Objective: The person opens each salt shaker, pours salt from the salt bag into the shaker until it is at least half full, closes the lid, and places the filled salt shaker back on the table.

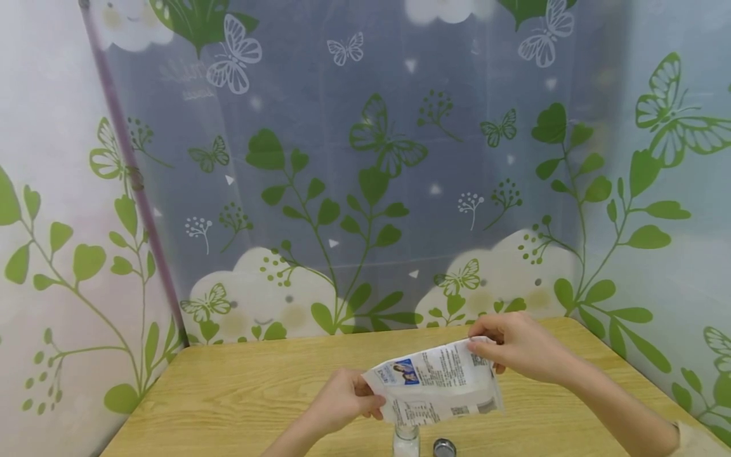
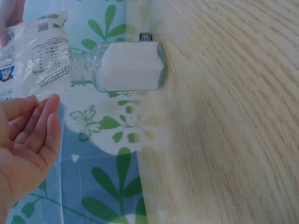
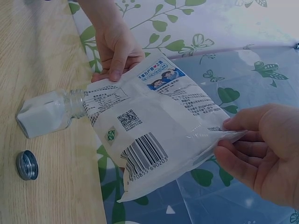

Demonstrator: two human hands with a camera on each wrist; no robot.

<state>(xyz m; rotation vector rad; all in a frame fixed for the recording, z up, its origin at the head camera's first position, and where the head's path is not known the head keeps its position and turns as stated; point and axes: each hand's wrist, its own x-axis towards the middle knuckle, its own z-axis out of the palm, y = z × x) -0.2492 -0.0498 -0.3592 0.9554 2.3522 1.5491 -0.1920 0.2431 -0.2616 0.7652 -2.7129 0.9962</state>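
Note:
A white plastic packet [image 1: 436, 384] with small print, QR codes and a barcode is stretched between both hands. My left hand [image 1: 342, 400] pinches its left end between thumb and fingers. At the opposite end, my right hand [image 1: 522, 349] grips a corner, thumb on the printed face. Below the packet's lower edge stands a small glass jar [image 2: 131, 65] with a threaded neck, holding white powder up to about its shoulder. The packet's edge overlaps the jar's mouth in both wrist views, hiding the opening. A round metal lid [image 3: 27, 164] lies beside the jar.
The wood-grain table [image 1: 245, 387] carries the jar and lid near its front edge. Behind it and at both sides hang curtains [image 1: 320, 190] printed with leaves, butterflies and clouds. A dark pole [image 1: 131, 171] runs down the back left corner.

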